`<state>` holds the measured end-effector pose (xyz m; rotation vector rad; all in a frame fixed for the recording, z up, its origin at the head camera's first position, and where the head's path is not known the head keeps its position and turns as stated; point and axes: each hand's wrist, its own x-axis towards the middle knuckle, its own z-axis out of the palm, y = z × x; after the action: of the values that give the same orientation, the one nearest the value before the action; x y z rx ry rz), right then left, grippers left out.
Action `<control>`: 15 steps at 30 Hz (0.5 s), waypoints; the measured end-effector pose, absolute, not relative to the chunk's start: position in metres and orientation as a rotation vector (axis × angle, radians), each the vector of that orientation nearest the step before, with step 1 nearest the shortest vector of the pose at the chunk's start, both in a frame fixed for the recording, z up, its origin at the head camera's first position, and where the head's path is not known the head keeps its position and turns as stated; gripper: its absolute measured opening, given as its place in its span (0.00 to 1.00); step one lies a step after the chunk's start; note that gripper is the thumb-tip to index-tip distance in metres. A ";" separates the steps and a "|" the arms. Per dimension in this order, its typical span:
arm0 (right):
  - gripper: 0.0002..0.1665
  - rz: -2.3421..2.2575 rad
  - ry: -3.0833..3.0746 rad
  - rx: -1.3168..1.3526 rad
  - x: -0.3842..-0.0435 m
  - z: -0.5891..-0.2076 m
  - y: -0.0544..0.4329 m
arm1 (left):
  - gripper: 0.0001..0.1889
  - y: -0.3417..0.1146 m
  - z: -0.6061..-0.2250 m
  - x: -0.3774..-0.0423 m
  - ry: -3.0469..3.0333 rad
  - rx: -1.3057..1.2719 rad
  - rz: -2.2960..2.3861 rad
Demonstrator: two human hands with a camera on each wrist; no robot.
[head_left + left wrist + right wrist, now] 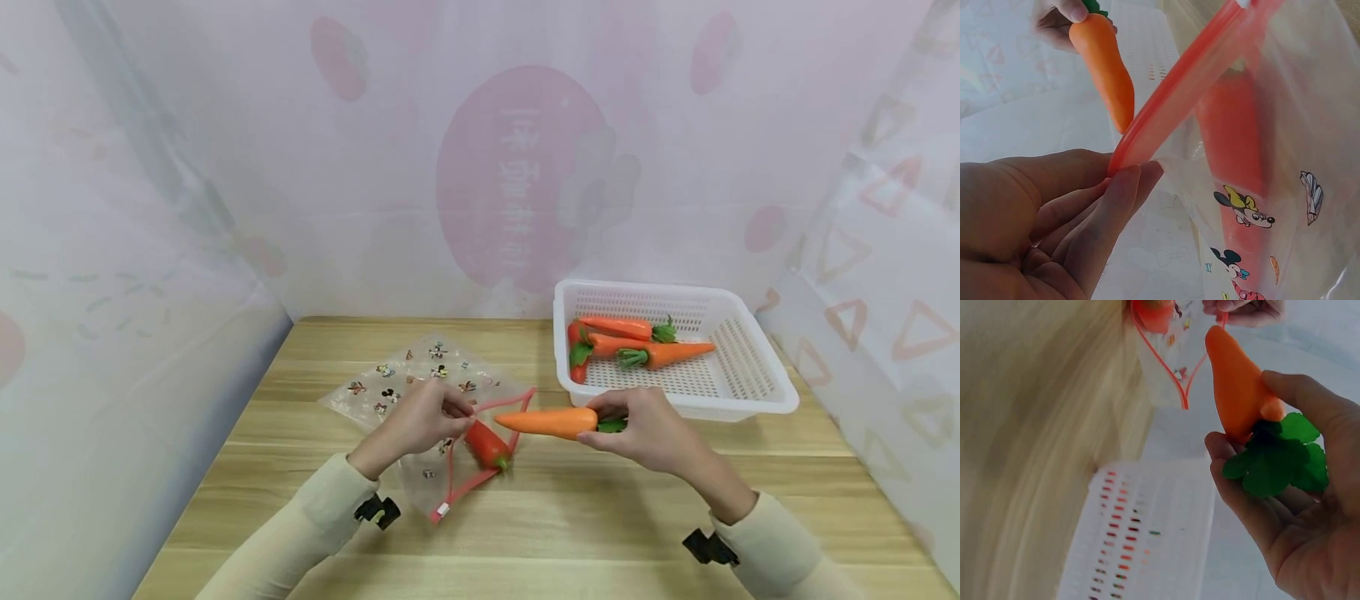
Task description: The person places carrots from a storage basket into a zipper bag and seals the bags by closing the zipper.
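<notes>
My left hand (426, 418) pinches the red zip edge of a clear cartoon-printed zip bag (1310, 125) between thumb and fingertips, and the bag's mouth stands apart. Inside the bag near its mouth lies a red vegetable (487, 446) with a green stem end. In my right hand (643, 427) is an orange carrot (551, 422), gripped at its thick end by thumb and fingers. Its green leaves (1275, 459) sit by the palm, and its narrow tip points left, right at the bag's red edge.
A white perforated basket (765, 392) stands at the back right, holding several carrots (675, 355) and a red vegetable (576, 371). The wooden table (570, 533) meets printed fabric walls (375, 208) at the back and both sides. A white zip slider (442, 509) sits at the bag's near corner.
</notes>
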<state>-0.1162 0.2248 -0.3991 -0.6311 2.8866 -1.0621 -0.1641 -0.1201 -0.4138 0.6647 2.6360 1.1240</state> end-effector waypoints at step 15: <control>0.23 -1.179 2.924 -0.422 -0.111 -0.436 0.189 | 0.04 -0.122 -0.411 -0.166 2.604 0.655 1.165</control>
<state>-0.1106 0.1895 -0.4357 -0.4222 2.9243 -1.1794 -0.1655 -0.1220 -0.4112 0.6552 2.6038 1.1650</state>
